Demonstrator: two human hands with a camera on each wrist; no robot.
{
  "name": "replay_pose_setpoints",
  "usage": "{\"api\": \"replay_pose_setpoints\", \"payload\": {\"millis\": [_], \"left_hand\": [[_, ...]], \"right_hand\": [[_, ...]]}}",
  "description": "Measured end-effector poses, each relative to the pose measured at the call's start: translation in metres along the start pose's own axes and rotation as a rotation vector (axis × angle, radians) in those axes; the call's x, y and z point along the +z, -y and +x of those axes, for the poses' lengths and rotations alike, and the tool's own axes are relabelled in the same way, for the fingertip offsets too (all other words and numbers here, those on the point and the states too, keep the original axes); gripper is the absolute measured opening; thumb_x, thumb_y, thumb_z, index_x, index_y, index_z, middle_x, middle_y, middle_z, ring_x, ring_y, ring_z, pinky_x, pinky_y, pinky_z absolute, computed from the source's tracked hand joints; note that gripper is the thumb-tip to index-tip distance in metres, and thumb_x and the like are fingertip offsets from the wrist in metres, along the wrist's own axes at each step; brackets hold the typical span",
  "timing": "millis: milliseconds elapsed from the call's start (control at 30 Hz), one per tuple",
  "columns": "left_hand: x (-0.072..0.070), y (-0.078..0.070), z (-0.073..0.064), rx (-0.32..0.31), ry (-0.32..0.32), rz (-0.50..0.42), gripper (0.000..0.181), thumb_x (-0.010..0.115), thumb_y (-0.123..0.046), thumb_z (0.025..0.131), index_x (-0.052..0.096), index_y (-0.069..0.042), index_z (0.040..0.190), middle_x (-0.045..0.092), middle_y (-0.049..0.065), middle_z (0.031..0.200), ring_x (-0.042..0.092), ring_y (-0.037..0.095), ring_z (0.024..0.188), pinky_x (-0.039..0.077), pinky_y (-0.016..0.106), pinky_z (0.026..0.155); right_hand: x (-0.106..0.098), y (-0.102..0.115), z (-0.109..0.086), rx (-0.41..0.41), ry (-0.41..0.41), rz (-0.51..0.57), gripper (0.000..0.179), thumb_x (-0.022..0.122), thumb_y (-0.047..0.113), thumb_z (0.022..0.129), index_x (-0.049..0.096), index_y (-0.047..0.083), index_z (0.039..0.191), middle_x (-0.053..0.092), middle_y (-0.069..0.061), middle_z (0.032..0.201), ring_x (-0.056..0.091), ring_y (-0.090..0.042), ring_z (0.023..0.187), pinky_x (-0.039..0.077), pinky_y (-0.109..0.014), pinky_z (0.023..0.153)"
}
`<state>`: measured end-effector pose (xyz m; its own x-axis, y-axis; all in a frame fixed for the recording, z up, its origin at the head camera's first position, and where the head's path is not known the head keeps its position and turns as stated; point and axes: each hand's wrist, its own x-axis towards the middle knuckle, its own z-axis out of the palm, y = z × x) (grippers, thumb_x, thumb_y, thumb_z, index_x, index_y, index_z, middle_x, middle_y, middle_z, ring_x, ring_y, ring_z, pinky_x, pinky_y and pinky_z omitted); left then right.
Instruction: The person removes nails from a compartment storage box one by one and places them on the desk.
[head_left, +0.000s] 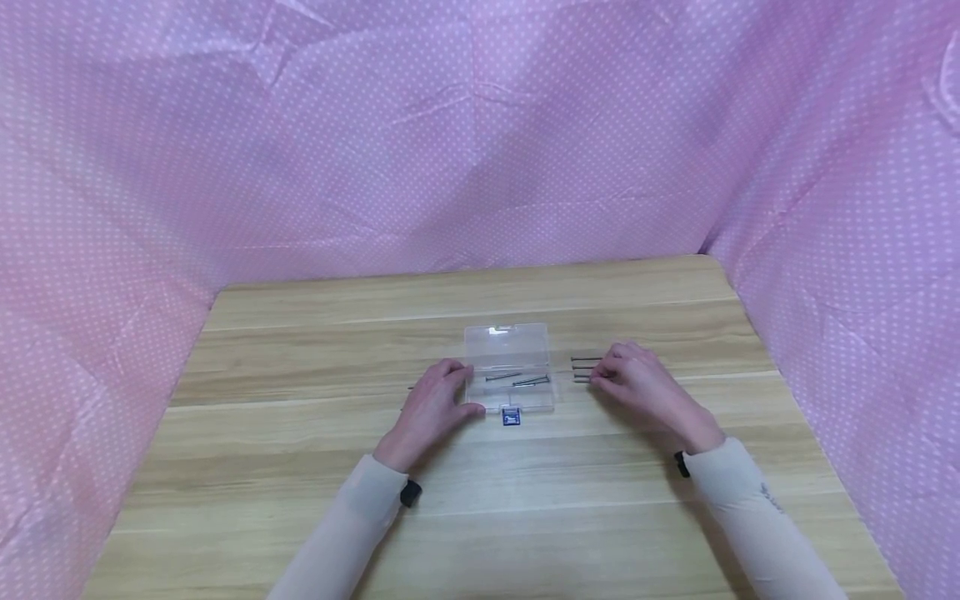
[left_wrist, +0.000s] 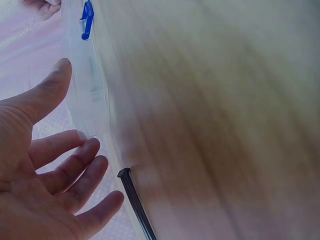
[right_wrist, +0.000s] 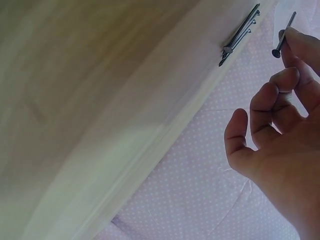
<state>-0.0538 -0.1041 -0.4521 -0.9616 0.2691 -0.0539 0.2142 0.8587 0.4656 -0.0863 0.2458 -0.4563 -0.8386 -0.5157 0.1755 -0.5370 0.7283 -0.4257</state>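
Note:
A clear plastic box (head_left: 530, 398) lies on the table with its lid (head_left: 507, 343) folded back and a blue latch (head_left: 511, 417) at the front. Several metal nails (head_left: 531, 382) lie inside. At the box's left end my left hand (head_left: 435, 404) rests, thumb by the front corner and forefinger at the side, the other fingers loosely spread. My right hand (head_left: 637, 385) pinches a nail (right_wrist: 285, 36) between thumb and forefinger, its flat head exposed. Under and beside that hand, several more nails (head_left: 585, 359) lie in a row, partly covered by the fingers.
Left of the box, a dark nail (left_wrist: 134, 197) lies beside my left fingers, mostly hidden in the head view. The wooden table (head_left: 480, 517) reaches back to a pink dotted cloth (head_left: 375, 150) hanging behind and at both sides. Each wrist wears a small black device (head_left: 410, 492).

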Motion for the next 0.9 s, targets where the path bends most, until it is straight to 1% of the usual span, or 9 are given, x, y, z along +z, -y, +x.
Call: {"api": "replay_pose_setpoints", "payload": {"millis": [200, 367, 633, 900], "left_hand": [[-0.0010, -0.0004, 0.0009, -0.007, 0.001, -0.002, 0.070, 0.089, -0.037, 0.081, 0.064, -0.004, 0.138, 0.062, 0.013, 0.135, 0.057, 0.032, 0.123, 0.048, 0.048, 0.105], [-0.0020, -0.0007, 0.0012, -0.007, 0.009, 0.004, 0.071, 0.089, -0.037, 0.081, 0.064, -0.003, 0.138, 0.062, 0.014, 0.135, 0.056, 0.033, 0.123, 0.048, 0.049, 0.105], [-0.0042, -0.0020, 0.0019, -0.011, 0.017, 0.013, 0.071, 0.089, -0.037, 0.080, 0.064, -0.004, 0.138, 0.062, 0.014, 0.132, 0.057, 0.032, 0.122, 0.049, 0.049, 0.102], [-0.0059, -0.0027, 0.0023, -0.016, 0.019, 0.007, 0.070, 0.090, -0.036, 0.080, 0.065, -0.003, 0.137, 0.063, 0.013, 0.131, 0.056, 0.031, 0.121, 0.050, 0.049, 0.101]], "right_hand": [[-0.0004, -0.0022, -0.0017, 0.003, 0.005, -0.013, 0.008, 0.082, 0.011, 0.086, 0.078, 0.011, 0.093, 0.068, 0.001, 0.091, 0.059, -0.021, 0.088, 0.050, -0.043, 0.079], [-0.0003, -0.0032, -0.0014, -0.002, 0.020, -0.019, 0.007, 0.083, 0.011, 0.086, 0.078, 0.012, 0.091, 0.068, 0.001, 0.090, 0.059, -0.021, 0.087, 0.050, -0.042, 0.079], [-0.0011, -0.0035, -0.0001, 0.001, 0.054, -0.022, 0.007, 0.082, 0.011, 0.087, 0.079, 0.010, 0.094, 0.069, 0.001, 0.091, 0.059, -0.020, 0.086, 0.051, -0.045, 0.080], [-0.0014, -0.0034, 0.0016, 0.005, 0.067, -0.032, 0.006, 0.081, 0.012, 0.088, 0.079, 0.010, 0.094, 0.068, 0.001, 0.091, 0.059, -0.021, 0.086, 0.052, -0.046, 0.080]]}}
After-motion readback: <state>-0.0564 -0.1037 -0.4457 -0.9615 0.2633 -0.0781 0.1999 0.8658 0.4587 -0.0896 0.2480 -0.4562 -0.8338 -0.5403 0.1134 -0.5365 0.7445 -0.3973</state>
